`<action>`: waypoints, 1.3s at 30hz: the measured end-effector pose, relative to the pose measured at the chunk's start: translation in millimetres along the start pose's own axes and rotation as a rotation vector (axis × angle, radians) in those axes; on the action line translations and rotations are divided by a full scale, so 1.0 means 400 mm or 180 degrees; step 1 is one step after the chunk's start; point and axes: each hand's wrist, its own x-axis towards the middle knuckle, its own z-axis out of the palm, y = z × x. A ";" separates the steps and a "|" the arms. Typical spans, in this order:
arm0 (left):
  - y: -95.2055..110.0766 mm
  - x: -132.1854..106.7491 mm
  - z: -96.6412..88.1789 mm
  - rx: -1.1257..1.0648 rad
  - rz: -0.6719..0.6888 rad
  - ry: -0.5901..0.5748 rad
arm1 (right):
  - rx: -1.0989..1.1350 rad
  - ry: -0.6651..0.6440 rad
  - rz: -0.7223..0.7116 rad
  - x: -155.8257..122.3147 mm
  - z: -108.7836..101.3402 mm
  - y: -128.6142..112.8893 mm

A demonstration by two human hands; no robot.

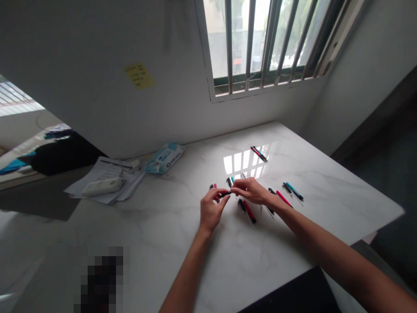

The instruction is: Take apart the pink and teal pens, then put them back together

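Over the middle of a white marble table (163, 243), my left hand (211, 210) and my right hand (250, 190) meet. Both pinch the same small dark pen part (225, 194), one hand at each end. Several pens and pen pieces lie scattered around the hands: a red and black pen (249, 211) just below my right hand, a red pen (284, 198) by my right wrist, a teal pen (294, 191) further right, and small pieces (230, 181) behind my fingers.
Two pens (259, 153) lie apart near the window's reflection. A wet-wipes pack (164, 158) and papers with a white device (103, 184) sit at the back left by the wall. The table edge (378, 221) runs along the right.
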 end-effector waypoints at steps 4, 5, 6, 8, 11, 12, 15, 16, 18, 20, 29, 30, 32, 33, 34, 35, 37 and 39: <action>-0.003 0.007 0.002 -0.0708 -0.0479 0.0051 | 0.0088 -0.0024 0.0076 -0.003 0.021 -0.017; -0.003 0.009 0.002 -0.0990 -0.0630 0.0063 | 0.0137 -0.0055 0.0066 -0.004 0.027 -0.024; -0.002 0.011 0.002 -0.1252 -0.0757 0.0077 | 0.0176 -0.0094 0.0048 -0.004 0.030 -0.030; 0.001 0.015 0.001 -0.1654 -0.0929 0.0100 | 0.0163 -0.0122 -0.0042 -0.003 0.023 -0.036; 0.009 0.017 -0.002 -0.2035 -0.1094 0.0157 | -0.0094 0.0087 -0.0292 -0.004 -0.032 -0.021; 0.011 0.018 -0.003 -0.2096 -0.1129 0.0163 | -0.0214 0.0154 -0.0375 -0.007 -0.059 -0.009; 0.012 0.018 -0.002 -0.2088 -0.1166 0.0188 | -0.0593 0.0056 -0.0317 -0.020 -0.138 0.038; 0.010 0.018 -0.001 -0.2060 -0.1182 0.0190 | -0.0694 -0.0018 -0.0241 -0.025 -0.158 0.055; 0.006 0.017 0.001 -0.2015 -0.1244 0.0198 | -0.0806 -0.0238 -0.0118 -0.032 -0.179 0.084; 0.002 0.016 0.004 -0.1978 -0.1325 0.0216 | -0.0810 -0.0470 -0.0059 -0.031 -0.181 0.104; 0.006 0.017 -0.003 -0.1994 -0.1430 0.0255 | -0.0742 -0.0571 0.0096 0.006 -0.163 0.141; 0.006 0.017 -0.003 -0.1989 -0.1423 0.0254 | -0.0756 -0.0542 0.0085 0.007 -0.165 0.147; 0.004 0.017 -0.003 -0.1991 -0.1415 0.0261 | -0.0825 -0.0440 0.0025 0.007 -0.169 0.149; 0.002 0.017 -0.002 -0.1987 -0.1410 0.0270 | -0.0864 -0.0358 -0.0020 0.005 -0.170 0.144; -0.001 0.016 -0.001 -0.1975 -0.1405 0.0282 | -0.0884 -0.0253 -0.0078 0.003 -0.168 0.134; -0.004 0.016 0.000 -0.1958 -0.1399 0.0294 | -0.0868 -0.0141 -0.0151 0.001 -0.162 0.118; -0.011 0.017 0.002 -0.1926 -0.1383 0.0323 | -0.0701 0.0035 -0.0353 -0.003 -0.139 0.073; -0.019 0.017 0.003 -0.1927 -0.1379 0.0337 | -0.0435 0.0036 -0.0602 -0.004 -0.101 0.022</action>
